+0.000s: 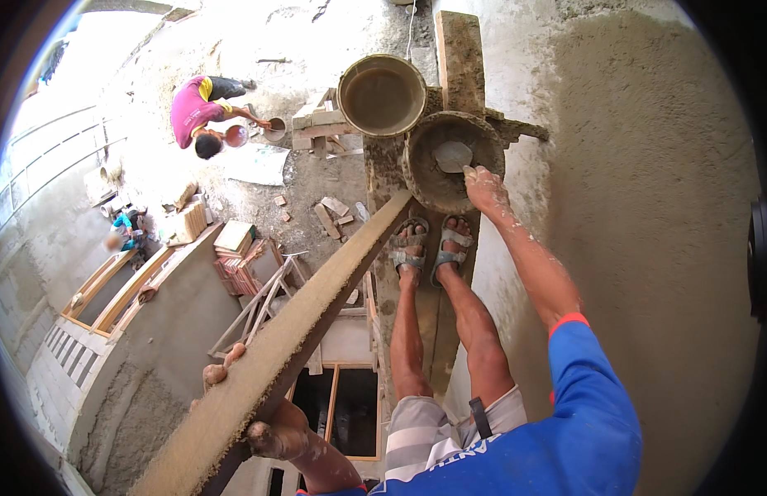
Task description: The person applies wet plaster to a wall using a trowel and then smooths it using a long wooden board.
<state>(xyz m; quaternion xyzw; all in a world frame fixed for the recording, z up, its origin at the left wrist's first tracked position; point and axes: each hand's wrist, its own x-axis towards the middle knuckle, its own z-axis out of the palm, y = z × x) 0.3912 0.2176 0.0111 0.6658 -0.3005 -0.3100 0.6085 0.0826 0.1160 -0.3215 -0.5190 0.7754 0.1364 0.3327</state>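
My left hand (pixel 283 434) is closed around a long wooden board (pixel 305 339), with fingers showing on both of its sides. Wet sandy mortar coats the board's upper face, and its far end reaches close to a mortar bucket (pixel 416 183). Over that bucket's right rim, my right hand (pixel 487 192) is closed on a trowel; the handle is mostly hidden in my grip. The trowel's pale, rounded blade (pixel 452 156) lies inside the bucket among grey mortar. Just beyond and to the left stands a second bucket (pixel 342 103) holding grey-brown liquid or slurry.
My sandalled feet stand on a narrow plank platform (pixel 441 331). A partly wet plastered wall (pixel 648 207) rises at the right. Left, the ground lies well below, with stacked tiles (pixel 239 263), wooden framing (pixel 264 302) and a bending person (pixel 197 107) handling buckets. Another person (pixel 123 234) is farther left.
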